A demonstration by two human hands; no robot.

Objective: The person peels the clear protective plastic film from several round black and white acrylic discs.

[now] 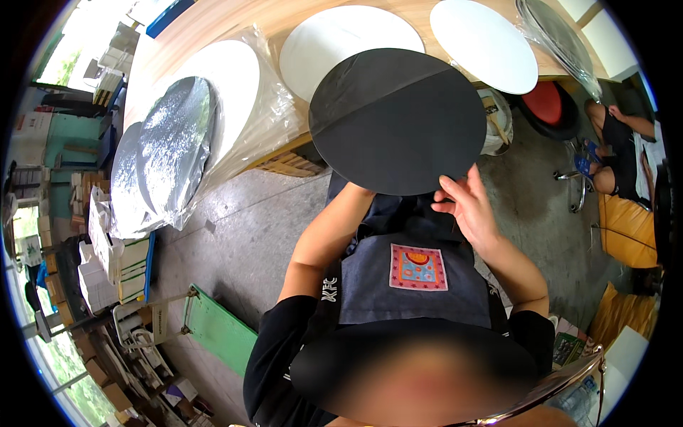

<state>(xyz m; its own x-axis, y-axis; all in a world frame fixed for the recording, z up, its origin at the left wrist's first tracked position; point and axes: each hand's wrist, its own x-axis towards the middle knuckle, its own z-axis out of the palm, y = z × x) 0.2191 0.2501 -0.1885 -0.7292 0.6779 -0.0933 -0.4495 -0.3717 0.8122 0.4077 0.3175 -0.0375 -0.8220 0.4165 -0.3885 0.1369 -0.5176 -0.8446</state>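
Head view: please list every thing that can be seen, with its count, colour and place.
black disc: one, black with a crease line, centre, held up over the lap
white discs: two bare ones, white, lying on the wooden table at the top
wrapped stack of discs: one, white in clear plastic, table left
silver discs: at least two, shiny silver, leaning at the left
red stool: one, red, upper right
green bench: one, green, floor lower left
apron: one, blue-grey with a colourful patch, on the person
right hand: grips the disc's lower edge
left hand: hidden behind the disc
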